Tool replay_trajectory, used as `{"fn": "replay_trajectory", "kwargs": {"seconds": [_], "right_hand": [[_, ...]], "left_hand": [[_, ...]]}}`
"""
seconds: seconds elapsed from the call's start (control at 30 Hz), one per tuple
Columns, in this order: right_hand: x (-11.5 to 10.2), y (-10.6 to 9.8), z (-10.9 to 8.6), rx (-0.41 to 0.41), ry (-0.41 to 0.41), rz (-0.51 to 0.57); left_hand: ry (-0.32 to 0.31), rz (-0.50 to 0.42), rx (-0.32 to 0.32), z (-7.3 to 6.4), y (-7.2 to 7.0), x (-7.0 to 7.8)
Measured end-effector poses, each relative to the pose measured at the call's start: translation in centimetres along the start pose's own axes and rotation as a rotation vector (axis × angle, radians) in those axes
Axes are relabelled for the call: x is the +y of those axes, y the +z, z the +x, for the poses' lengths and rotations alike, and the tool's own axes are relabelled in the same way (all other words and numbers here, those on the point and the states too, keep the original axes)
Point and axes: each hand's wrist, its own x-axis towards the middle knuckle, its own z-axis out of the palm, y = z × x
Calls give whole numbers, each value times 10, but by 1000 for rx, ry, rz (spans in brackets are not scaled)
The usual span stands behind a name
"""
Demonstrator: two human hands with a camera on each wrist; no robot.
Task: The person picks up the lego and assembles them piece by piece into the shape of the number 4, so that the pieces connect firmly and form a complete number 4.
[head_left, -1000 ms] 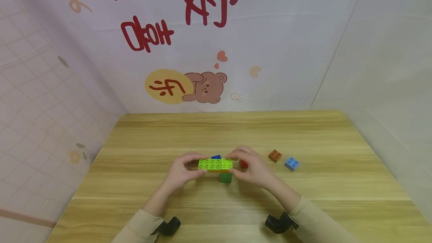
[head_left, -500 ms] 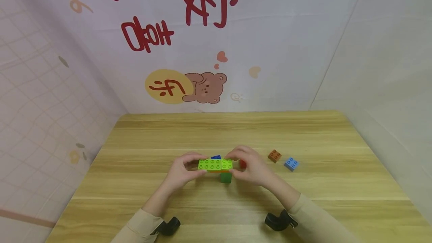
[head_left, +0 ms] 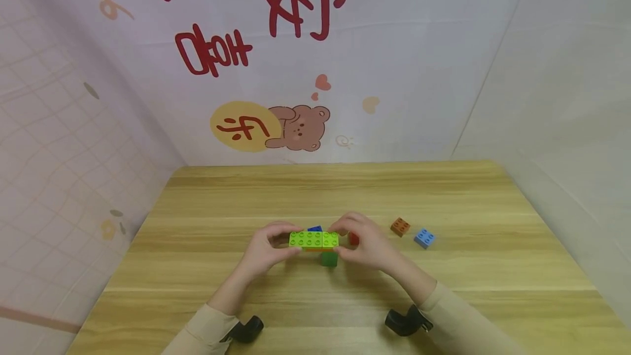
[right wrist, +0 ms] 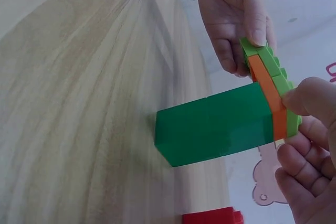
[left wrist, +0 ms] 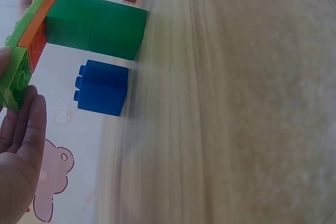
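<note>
Two lime-green building bricks, one long and one short, lie end to end on an orange flat brick. Below, two green bricks form a column on the table, under the right part. My left hand pinches the left end of the long lime brick, which overhangs the column. At the right end, my right hand holds the short lime brick between thumb and fingers. Behind the column sits a blue brick, mostly covered in the head view. A red brick is partly hidden by my right hand.
Off to the right on the wooden table lie a brown brick and a light blue brick, both studs up. A printed cloth hangs behind the table's far edge.
</note>
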Motion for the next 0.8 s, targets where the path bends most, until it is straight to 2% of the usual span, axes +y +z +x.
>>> {"fn": "replay_trajectory", "kwargs": {"seconds": [0.23, 0.6, 0.8], "right_hand": [[2, 4, -3, 8, 32, 51], [1, 9, -6, 30, 84, 108], [3, 11, -8, 40, 83, 138]], "left_hand": [[-10, 0, -4, 1, 0, -1], [24, -9, -7, 1, 0, -2], [31, -16, -8, 1, 0, -2]]}}
